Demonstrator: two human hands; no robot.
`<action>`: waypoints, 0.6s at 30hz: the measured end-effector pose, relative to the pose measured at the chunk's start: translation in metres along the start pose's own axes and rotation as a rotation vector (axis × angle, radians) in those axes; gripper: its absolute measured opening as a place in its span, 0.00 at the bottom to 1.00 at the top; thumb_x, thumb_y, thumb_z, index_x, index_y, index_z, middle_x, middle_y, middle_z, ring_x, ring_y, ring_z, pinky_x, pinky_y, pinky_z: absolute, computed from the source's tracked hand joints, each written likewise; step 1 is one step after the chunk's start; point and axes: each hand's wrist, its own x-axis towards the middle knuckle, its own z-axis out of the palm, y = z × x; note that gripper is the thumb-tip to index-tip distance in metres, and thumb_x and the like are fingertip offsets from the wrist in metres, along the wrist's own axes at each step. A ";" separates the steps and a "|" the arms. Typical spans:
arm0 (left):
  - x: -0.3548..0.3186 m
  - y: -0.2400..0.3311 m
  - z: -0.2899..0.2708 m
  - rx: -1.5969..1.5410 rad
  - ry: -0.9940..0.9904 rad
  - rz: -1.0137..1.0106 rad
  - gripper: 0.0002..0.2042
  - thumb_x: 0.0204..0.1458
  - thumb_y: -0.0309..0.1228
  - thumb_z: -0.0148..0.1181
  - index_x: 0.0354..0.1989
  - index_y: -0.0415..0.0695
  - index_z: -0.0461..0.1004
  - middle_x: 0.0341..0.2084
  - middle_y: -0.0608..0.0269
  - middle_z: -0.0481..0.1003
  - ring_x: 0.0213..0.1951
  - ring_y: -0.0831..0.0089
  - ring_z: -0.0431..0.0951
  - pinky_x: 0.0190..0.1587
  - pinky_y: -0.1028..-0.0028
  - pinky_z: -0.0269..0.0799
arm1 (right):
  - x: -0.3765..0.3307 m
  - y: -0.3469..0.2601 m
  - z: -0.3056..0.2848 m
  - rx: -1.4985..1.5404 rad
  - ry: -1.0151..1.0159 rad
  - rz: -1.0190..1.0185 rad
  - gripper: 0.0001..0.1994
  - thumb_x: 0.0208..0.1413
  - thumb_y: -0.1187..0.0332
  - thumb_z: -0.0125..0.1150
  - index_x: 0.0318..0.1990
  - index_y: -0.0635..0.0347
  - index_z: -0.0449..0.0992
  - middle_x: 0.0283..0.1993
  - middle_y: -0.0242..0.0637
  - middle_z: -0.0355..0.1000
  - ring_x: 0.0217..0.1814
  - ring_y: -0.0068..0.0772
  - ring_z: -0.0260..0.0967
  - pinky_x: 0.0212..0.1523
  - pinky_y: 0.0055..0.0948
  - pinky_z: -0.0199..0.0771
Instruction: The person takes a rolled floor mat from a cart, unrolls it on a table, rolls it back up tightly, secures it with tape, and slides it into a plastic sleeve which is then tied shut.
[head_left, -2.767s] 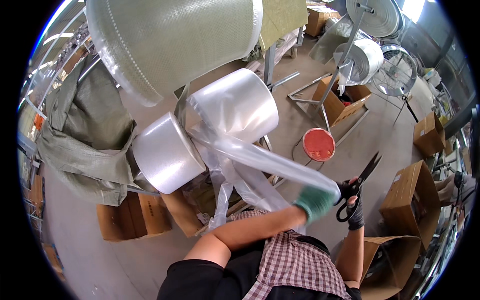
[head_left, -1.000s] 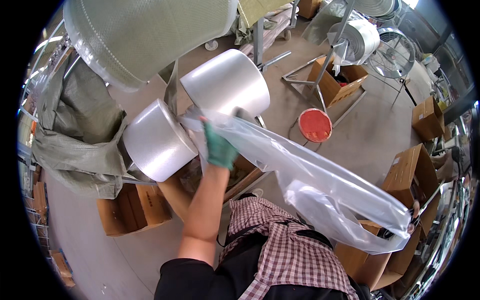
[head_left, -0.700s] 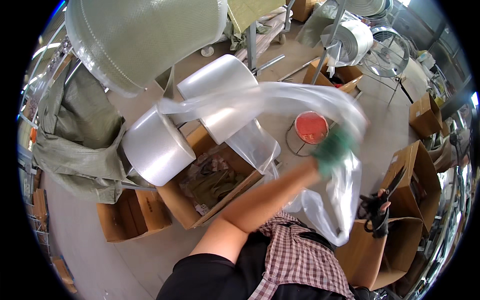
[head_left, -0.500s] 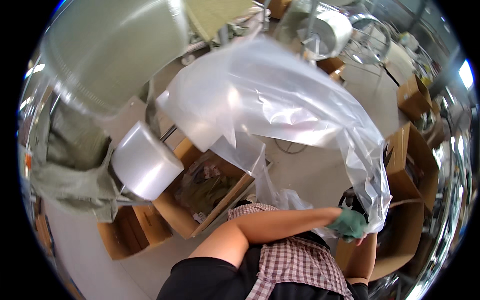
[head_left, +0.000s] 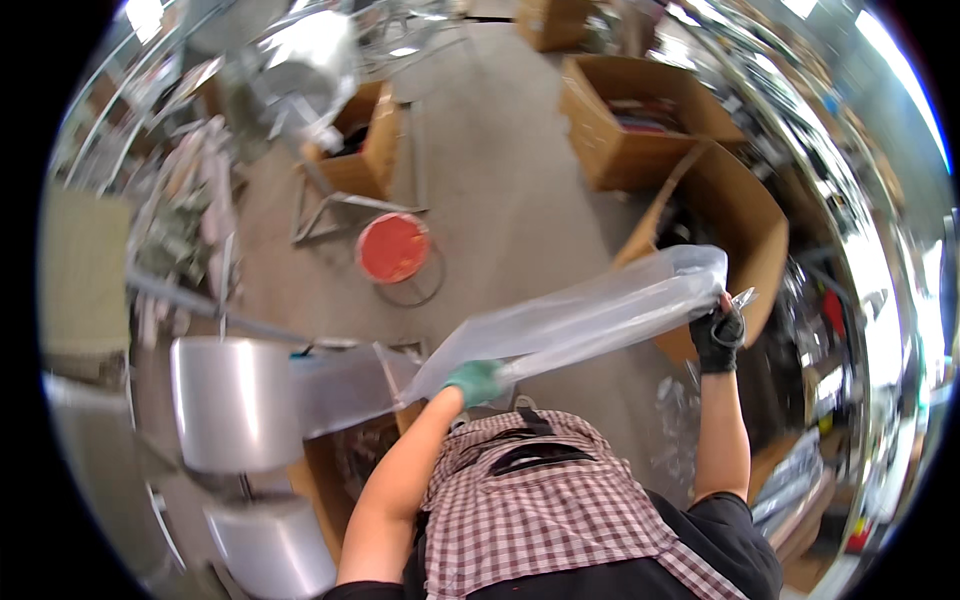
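Billowing overhead half a second ago, the plastic sheet [head_left: 590, 318] is now pulled flat into a taut band between both hands. Left hand [head_left: 474, 381] grips its near end beside the plastic roll [head_left: 238, 402]; right hand [head_left: 717, 336] clamps the far end, scissors [head_left: 742, 298] apparently held too.

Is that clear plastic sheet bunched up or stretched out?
Stretched out: the plastic sheet runs taut from the left hand up to the right hand, each closed on an end.

A green glove is being worn on the left hand [head_left: 474, 381], a black one on the right hand [head_left: 716, 338]; a checked apron [head_left: 545, 500] is being worn over a black shirt [head_left: 715, 530].
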 end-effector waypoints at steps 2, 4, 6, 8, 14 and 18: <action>0.009 -0.013 -0.003 0.272 0.158 0.074 0.16 0.42 0.36 0.55 0.42 0.51 0.76 0.36 0.52 0.77 0.38 0.56 0.77 0.43 0.63 0.70 | 0.005 -0.040 -0.079 -0.027 0.212 -0.163 0.05 0.50 0.75 0.56 0.26 0.54 0.69 0.31 0.29 0.70 0.39 0.31 0.67 0.50 0.33 0.65; 0.015 -0.034 -0.011 0.482 0.284 0.093 0.11 0.42 0.32 0.53 0.36 0.53 0.76 0.31 0.56 0.78 0.37 0.56 0.78 0.45 0.61 0.69 | -0.005 -0.063 -0.123 -0.012 0.415 -0.274 0.08 0.46 0.78 0.58 0.24 0.52 0.66 0.28 0.27 0.67 0.36 0.32 0.66 0.47 0.34 0.66; 0.023 -0.058 -0.023 0.724 0.274 0.037 0.13 0.44 0.29 0.51 0.38 0.59 0.76 0.31 0.59 0.78 0.36 0.61 0.78 0.55 0.58 0.58 | -0.017 -0.080 -0.149 0.034 0.555 -0.360 0.10 0.43 0.79 0.58 0.23 0.51 0.65 0.26 0.26 0.65 0.34 0.31 0.65 0.45 0.33 0.66; 0.020 -0.079 -0.047 0.661 0.429 0.068 0.15 0.44 0.27 0.50 0.39 0.58 0.76 0.31 0.61 0.78 0.37 0.61 0.77 0.58 0.55 0.56 | -0.032 -0.089 -0.163 0.097 0.639 -0.441 0.11 0.42 0.80 0.58 0.23 0.51 0.64 0.26 0.24 0.64 0.33 0.30 0.64 0.44 0.33 0.66; -0.010 -0.045 -0.127 -0.378 -0.035 0.213 0.11 0.42 0.35 0.66 0.31 0.41 0.76 0.21 0.64 0.75 0.24 0.74 0.74 0.33 0.73 0.70 | -0.040 -0.112 -0.313 -0.388 0.548 -0.438 0.03 0.48 0.73 0.54 0.26 0.53 0.73 0.27 0.28 0.70 0.32 0.28 0.67 0.38 0.28 0.68; -0.047 0.003 -0.176 -0.235 -0.500 0.127 0.21 0.40 0.46 0.69 0.29 0.37 0.75 0.19 0.62 0.73 0.21 0.77 0.70 0.25 0.78 0.66 | -0.015 -0.130 -0.339 -1.588 0.621 -0.556 0.06 0.49 0.67 0.54 0.30 0.55 0.77 0.28 0.36 0.73 0.33 0.33 0.70 0.38 0.29 0.69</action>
